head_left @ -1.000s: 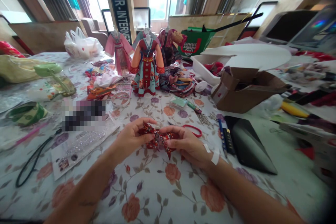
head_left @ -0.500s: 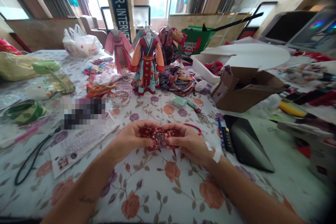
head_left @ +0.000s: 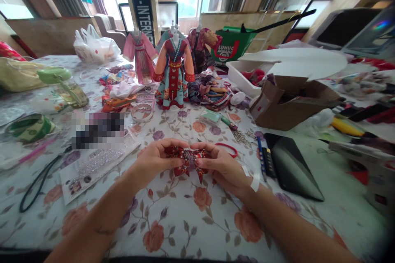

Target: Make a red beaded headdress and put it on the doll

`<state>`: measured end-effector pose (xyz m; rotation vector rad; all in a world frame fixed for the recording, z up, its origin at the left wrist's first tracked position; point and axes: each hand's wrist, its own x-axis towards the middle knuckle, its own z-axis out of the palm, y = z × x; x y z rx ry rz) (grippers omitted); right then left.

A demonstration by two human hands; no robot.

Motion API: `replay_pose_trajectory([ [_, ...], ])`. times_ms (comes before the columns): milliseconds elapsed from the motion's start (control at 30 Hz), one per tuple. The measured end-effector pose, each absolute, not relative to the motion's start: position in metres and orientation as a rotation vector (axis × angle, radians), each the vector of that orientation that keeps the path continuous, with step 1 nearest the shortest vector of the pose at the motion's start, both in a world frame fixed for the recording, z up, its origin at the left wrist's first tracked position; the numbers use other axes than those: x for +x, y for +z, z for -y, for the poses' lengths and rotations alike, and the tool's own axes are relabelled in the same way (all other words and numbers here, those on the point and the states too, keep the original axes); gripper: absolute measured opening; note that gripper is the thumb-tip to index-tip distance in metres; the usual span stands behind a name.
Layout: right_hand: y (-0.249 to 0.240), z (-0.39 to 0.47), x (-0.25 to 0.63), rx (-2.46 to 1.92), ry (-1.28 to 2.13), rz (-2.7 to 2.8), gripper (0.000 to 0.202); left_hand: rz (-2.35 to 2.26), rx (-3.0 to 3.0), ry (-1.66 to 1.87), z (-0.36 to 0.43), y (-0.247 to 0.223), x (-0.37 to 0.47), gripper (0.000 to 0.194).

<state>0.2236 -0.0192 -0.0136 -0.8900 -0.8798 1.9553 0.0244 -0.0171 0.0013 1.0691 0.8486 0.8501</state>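
A red patterned fabric bow point(head_left: 187, 161) is pinched between both hands, just above the flowered tablecloth point(head_left: 173, 218). My left hand point(head_left: 157, 157) grips its left loop between thumb and fingers. On the other side, my right hand point(head_left: 217, 164) has the right loop in a similar pinch. Two pointed tails hang below the gathered middle. White tape sticks to my right wrist. Behind the right fingers lie the red handles of what looks like scissors point(head_left: 230, 148); the rest is mostly hidden.
Doll-size robes on stands, one with a red and teal skirt point(head_left: 173, 76), rise at the back centre. A cardboard box point(head_left: 277, 109) and a black tablet-like slab point(head_left: 293, 168) are on the right. A sheet of rhinestones point(head_left: 98, 164) lies to the left.
The bow has turned and spread a little, so its middle and both tails show more clearly. Both hands keep their pinch on it. The view has shifted slightly.
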Motion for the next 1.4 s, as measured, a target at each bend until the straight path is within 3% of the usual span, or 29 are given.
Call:
replay_pose_trajectory([
  [367,-0.015,0.019,0.217,-0.893,1.907,0.784,0.041,-0.935,1.044,0.896,0.018,-0.003,0.031,0.043],
  [1400,-0.011,0.025,0.208,-1.058,1.696,0.730,0.052,-1.056,1.051,1.153,0.028,-0.010,0.048,0.033],
])
